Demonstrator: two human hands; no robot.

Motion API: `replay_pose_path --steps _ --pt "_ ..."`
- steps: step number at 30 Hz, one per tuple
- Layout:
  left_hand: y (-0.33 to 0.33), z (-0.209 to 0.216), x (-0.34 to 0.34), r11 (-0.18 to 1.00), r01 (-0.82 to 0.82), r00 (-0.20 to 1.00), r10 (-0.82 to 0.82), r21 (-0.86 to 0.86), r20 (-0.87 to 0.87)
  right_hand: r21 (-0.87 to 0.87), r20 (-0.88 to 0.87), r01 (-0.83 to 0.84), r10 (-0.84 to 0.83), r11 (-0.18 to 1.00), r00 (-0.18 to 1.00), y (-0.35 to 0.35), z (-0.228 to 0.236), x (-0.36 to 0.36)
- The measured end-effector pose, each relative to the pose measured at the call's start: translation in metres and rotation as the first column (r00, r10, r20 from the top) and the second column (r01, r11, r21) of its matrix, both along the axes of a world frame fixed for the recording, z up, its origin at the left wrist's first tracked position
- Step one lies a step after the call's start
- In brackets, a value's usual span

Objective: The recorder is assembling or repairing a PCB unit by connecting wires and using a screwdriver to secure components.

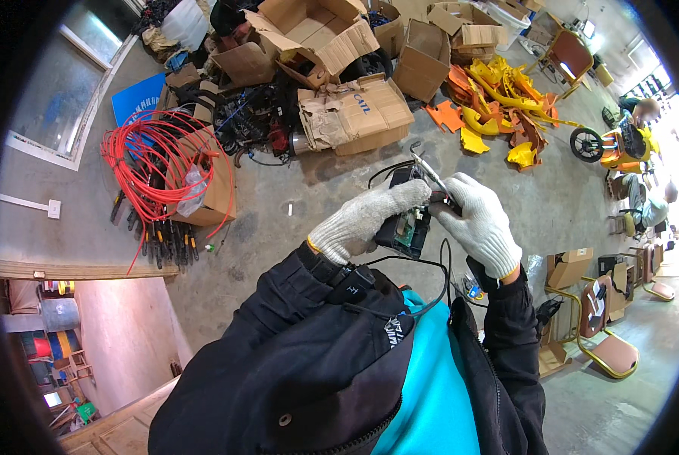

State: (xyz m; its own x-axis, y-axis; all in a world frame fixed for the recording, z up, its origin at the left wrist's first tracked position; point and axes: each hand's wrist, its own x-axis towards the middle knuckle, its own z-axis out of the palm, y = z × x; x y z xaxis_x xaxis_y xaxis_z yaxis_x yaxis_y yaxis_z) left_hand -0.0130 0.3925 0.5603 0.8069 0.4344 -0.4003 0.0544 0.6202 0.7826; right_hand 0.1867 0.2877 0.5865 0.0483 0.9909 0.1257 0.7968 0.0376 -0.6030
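Note:
My left hand (366,220), in a white knit glove, is closed around a black casing (389,232). A green circuit board (406,229) shows in the casing's open side. My right hand (482,221), gloved alike, is closed close beside it on a slim silvery tool (429,171) that points up and away from me. The exact kind of tool does not show, and the fingers hide its lower part. A thin black cable (444,267) loops beneath the hands, in front of my jacket.
Cardboard boxes (366,114) and dark scrap lie ahead. Yellow and orange plastic panels (498,106) are heaped at the far right. Coiled red cable (153,148) lies on the left. Chairs (612,353) stand at right; two people (646,201) are farther off, by a yellow wheeled vehicle (629,152).

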Motion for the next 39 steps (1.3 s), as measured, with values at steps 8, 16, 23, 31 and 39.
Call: replay_pose_path --steps 8,16,23,31,39 --pt "-0.0018 0.0005 -0.0015 1.0 0.011 0.999 -0.011 0.004 0.032 0.009 0.023 -0.014 0.013 1.0 1.0 -0.0002 0.0004 -0.0011" --pt "-0.003 -0.0029 -0.0015 1.0 0.022 0.999 -0.022 0.001 0.024 0.014 -0.034 -0.009 0.009 1.0 0.999 -0.0018 -0.0022 -0.0003" --pt "-0.0018 -0.0049 -0.0023 1.0 0.028 1.0 -0.028 0.005 0.005 0.031 -0.093 0.034 -0.031 0.999 0.995 -0.0038 -0.0052 -0.0017" --pt "-0.004 0.0 -0.0016 1.0 0.025 0.999 -0.025 0.011 -0.02 -0.016 -0.124 0.059 -0.061 0.998 0.99 -0.0047 -0.0059 -0.0018" --pt "-0.005 0.0 0.0001 1.0 0.011 1.0 -0.011 -0.029 -0.001 -0.048 -0.186 0.095 -0.102 0.994 0.977 -0.0072 -0.0039 -0.0028"
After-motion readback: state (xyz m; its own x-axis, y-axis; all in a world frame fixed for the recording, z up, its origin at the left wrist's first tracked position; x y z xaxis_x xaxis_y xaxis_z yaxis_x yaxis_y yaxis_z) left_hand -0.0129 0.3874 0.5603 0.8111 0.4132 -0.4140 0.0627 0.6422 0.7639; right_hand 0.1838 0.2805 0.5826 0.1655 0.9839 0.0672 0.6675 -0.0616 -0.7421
